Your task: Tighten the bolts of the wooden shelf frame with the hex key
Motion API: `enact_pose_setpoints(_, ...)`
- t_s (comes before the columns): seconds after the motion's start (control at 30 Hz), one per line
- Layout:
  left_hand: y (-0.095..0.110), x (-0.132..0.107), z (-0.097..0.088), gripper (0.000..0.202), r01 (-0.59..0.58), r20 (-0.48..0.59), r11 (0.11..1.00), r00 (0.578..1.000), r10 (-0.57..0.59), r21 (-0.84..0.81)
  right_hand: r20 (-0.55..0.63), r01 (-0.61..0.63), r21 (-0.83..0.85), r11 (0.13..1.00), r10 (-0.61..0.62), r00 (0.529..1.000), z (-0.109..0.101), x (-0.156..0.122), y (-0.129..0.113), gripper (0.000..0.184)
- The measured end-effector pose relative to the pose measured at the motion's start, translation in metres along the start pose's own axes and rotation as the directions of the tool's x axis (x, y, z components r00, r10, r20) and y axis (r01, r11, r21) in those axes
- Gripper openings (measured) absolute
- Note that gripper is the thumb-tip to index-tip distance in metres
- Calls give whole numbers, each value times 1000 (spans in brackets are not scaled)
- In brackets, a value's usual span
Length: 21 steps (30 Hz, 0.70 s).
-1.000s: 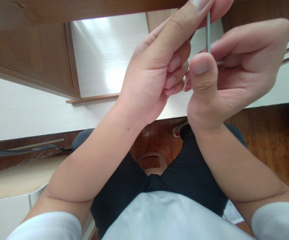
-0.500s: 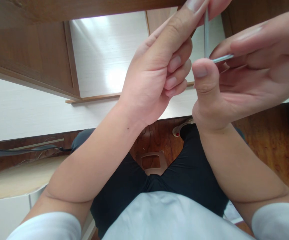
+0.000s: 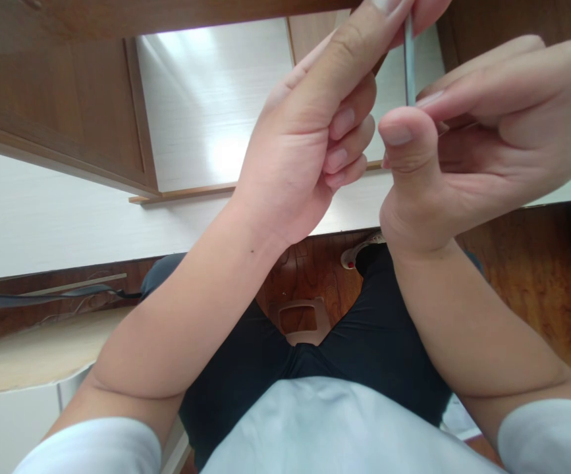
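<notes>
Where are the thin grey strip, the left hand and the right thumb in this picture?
thin grey strip [image 3: 409, 66], head view, on its upright middle part.
left hand [image 3: 305, 145], head view, on the back of the hand.
right thumb [image 3: 404, 148], head view, below the nail.

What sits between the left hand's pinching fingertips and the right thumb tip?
In the head view a thin grey strip spans that gap, pinched at the top by the left hand and meeting the right hand at its thumb and fingers; nothing else lies there.
</notes>
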<state>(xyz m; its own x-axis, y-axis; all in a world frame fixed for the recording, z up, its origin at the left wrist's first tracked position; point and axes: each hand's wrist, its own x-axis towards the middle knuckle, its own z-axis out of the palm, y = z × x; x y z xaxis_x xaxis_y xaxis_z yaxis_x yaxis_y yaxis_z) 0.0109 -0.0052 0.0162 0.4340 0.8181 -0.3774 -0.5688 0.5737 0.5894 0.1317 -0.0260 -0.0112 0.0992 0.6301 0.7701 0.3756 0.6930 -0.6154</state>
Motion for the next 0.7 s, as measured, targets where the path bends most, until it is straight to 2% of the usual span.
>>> enact_pose_setpoints(0.1,2,-2,-5,30,-137,125,986,984,124,95,-48,13,-13,1000,-14,999,4,-4,-1,21)
enact_pose_setpoints(0.2,2,-3,-6,31,-197,162,974,971,178,114,-86,-56,23,998,58,995,9,-8,-6,19)
enact_pose_setpoints(0.3,1,-1,-2,32,-250,158,957,961,227,150,-118,-141,96,985,152,981,16,-10,-10,17)
enact_pose_setpoints(0.37,0,-1,0,30,-273,132,945,959,252,178,-129,-160,179,971,184,974,20,-12,-11,18)
enact_pose_setpoints(0.43,-1,0,2,28,-320,153,931,943,295,176,-133,-162,246,956,199,971,22,-13,-11,21)
enact_pose_setpoints(0.5,-1,0,3,33,-352,180,924,928,325,151,-112,-211,226,951,241,964,23,-15,-10,28)
enact_pose_setpoints(0.6,0,-1,5,36,-346,180,926,930,319,148,-88,-293,140,946,307,948,24,-16,-10,38)
enact_pose_setpoints(0.7,1,-3,6,33,-348,199,923,928,315,162,-125,-239,170,956,261,957,25,-14,-12,36)
